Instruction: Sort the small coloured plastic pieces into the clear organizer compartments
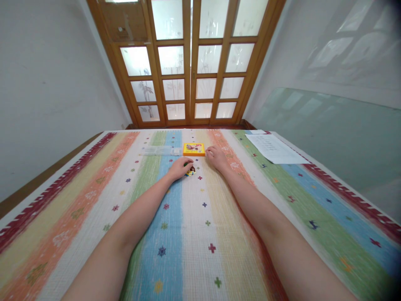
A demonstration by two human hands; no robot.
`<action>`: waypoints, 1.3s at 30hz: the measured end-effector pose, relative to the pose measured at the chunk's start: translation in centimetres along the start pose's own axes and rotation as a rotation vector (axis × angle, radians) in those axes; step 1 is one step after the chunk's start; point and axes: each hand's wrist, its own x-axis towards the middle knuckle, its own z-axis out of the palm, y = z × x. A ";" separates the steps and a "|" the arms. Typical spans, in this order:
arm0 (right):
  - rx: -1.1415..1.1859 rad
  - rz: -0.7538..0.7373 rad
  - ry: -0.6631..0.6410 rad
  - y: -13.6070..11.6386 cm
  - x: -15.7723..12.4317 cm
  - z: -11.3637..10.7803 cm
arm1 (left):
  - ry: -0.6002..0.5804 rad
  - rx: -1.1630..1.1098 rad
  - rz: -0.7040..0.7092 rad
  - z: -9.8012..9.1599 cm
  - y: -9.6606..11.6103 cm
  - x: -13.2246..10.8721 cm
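Near the far edge of the striped tablecloth lies a flat yellow box (pixel 194 149) with a picture on its top. My right hand (pixel 216 158) rests on the cloth at the box's right side, its fingers curled; anything between them is too small to see. My left hand (pixel 181 167) is in front of the box, fingers drawn together over a small heap of colourful pieces (pixel 190 171). A dark green bit shows by its fingertips, but what the fingers hold cannot be made out. Left of the box is a clear plastic tray (pixel 156 151).
White printed sheets (pixel 274 148) lie at the far right of the table. The striped cloth (pixel 194 251) covers the tabletop. Beyond it stand wooden doors with glass panes (pixel 173 90), and a glass board (pixel 332 129) leans on the right wall.
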 end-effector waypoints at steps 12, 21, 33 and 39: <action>-0.010 -0.009 0.000 0.1 0.0 0.2 | -0.139 0.236 0.256 -0.4 1.4 -1.0; -0.069 0.032 -0.010 0.6 0.2 -0.2 | -0.128 0.264 0.250 -0.2 1.4 -0.9; -0.178 0.075 -0.191 5.6 0.4 -1.2 | -0.023 0.163 0.187 -0.5 1.1 -0.7; -0.153 0.150 0.011 4.2 0.5 -2.0 | 0.063 0.098 0.156 -0.4 0.7 -0.4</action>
